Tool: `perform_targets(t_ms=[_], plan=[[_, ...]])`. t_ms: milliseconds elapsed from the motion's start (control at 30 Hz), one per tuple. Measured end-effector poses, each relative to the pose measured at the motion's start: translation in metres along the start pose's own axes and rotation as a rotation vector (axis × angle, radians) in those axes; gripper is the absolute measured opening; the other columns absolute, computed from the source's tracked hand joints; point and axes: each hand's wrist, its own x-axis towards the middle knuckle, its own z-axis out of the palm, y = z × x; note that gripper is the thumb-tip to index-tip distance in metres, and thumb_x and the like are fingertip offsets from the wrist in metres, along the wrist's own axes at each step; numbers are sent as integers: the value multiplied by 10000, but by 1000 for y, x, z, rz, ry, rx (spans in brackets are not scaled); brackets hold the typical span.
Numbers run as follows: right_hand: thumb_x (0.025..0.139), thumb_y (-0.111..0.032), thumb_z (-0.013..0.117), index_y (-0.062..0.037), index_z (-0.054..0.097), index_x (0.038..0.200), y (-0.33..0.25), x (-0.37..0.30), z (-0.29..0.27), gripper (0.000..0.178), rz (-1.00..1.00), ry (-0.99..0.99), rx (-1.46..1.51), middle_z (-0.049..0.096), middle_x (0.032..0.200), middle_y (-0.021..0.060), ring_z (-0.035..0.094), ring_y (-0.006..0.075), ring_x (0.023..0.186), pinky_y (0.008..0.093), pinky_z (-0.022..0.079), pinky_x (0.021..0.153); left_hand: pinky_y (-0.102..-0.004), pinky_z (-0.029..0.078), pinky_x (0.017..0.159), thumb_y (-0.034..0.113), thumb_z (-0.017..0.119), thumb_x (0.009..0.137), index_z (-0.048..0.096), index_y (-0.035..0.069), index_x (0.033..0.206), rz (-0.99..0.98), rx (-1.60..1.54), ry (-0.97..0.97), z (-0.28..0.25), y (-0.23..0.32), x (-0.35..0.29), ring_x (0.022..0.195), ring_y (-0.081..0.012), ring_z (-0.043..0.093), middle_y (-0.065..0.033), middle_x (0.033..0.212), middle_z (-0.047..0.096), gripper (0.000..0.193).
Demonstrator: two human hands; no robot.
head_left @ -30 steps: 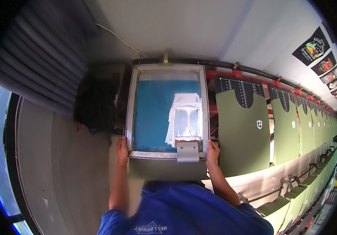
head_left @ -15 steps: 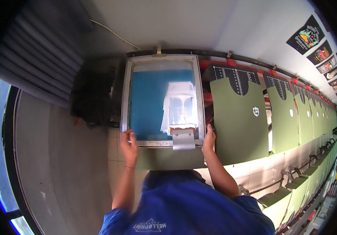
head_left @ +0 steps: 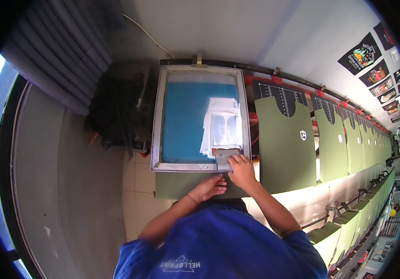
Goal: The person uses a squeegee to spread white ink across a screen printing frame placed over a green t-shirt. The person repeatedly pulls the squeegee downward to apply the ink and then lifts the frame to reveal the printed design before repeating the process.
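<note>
A screen-printing frame point(head_left: 156, 116) with a silvery border and blue mesh lies flat before me, over a green fabric piece point(head_left: 174, 186) whose near part shows below it. White ink point(head_left: 216, 109) coats the mesh on the right side. At the near right corner a squeegee point(head_left: 223, 162) with a grey metal holder and an orange-brown blade leans on the frame's edge. My right hand point(head_left: 242, 171) is closed round the right side of its holder. Just in front of the frame, my left hand point(head_left: 210, 187) hovers with loosely curled fingers and holds nothing visible.
Green fabric pieces point(head_left: 281, 149) with small white prints lie on dark boards in a row to the right. A rail point(head_left: 260, 69) runs behind them along the wall. A dark heap point(head_left: 111, 107) stands left of the frame, below a grey curtain point(head_left: 56, 56).
Both hands have left the frame's sides. My right hand has moved inward and taken hold of the squeegee; my left hand has moved right, to below the frame's near edge.
</note>
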Motion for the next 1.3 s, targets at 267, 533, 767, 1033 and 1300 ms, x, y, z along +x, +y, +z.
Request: perform_targets(t_ms=[267, 533, 767, 1033, 1300], plan=[[749, -59, 666, -51, 704, 1044, 31, 83, -38, 297, 42, -49, 64, 678, 1058, 151, 658, 352, 992, 455, 551, 872, -300, 558, 675, 404, 591, 1001, 626, 14, 980, 170, -79, 207, 8, -11, 32, 735, -172, 635, -72, 865, 658, 392], [737, -40, 655, -37, 718, 991, 81, 204, -50, 262, -62, 119, -49, 689, 1059, 151, 658, 345, 1007, 446, 538, 874, -299, 556, 678, 408, 595, 998, 629, 2, 1007, 134, -82, 207, 15, -3, 22, 767, -175, 641, -86, 905, 671, 407], [726, -46, 637, -41, 737, 973, 87, 204, -38, 266, 9, 60, -99, 697, 1021, 166, 678, 359, 945, 456, 537, 857, -287, 548, 686, 417, 594, 998, 631, 11, 1037, 163, -68, 197, 14, -2, 20, 783, -165, 641, -85, 937, 681, 409], [760, -86, 628, -57, 732, 914, 50, 132, -30, 188, 76, 92, -72, 702, 927, 165, 690, 376, 850, 474, 551, 789, -285, 540, 697, 423, 582, 1003, 620, 0, 1050, 156, -82, 212, 19, -2, 18, 787, -161, 644, -90, 956, 682, 427], [719, -164, 665, -31, 731, 908, 30, 91, -27, 240, 430, -75, 195, 710, 859, 209, 701, 374, 808, 460, 546, 749, -290, 543, 673, 417, 562, 1014, 615, -2, 1036, 154, -80, 214, 21, 0, 21, 783, -173, 648, -100, 950, 686, 423]])
